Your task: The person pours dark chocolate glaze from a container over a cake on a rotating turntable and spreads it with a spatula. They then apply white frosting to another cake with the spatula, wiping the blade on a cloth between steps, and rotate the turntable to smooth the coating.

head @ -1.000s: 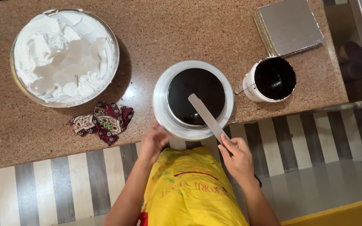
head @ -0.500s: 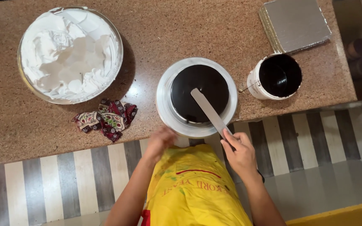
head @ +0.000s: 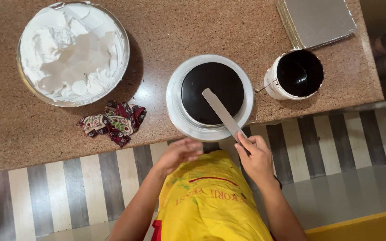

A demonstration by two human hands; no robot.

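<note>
A round cake with a glossy dark chocolate top [head: 212,91] sits on a white turntable [head: 175,105] at the counter's near edge. My right hand [head: 256,157] grips the handle of a long flat metal spatula [head: 222,111], whose blade lies across the cake's top. My left hand [head: 179,151] hovers just below the turntable's near rim, fingers loosely curled, holding nothing. I wear a yellow apron [head: 211,201].
A large bowl of white whipped cream [head: 72,51] stands at the back left. A crumpled patterned cloth [head: 112,121] lies beside it. A white tub of dark chocolate sauce [head: 296,73] sits right of the cake, and silver cake boards [head: 318,20] are stacked behind. Speckled brown counter [head: 23,134].
The view has shifted slightly. My left hand has come off the turntable's rim and drawn back a little. The spatula stays on the cake top.
</note>
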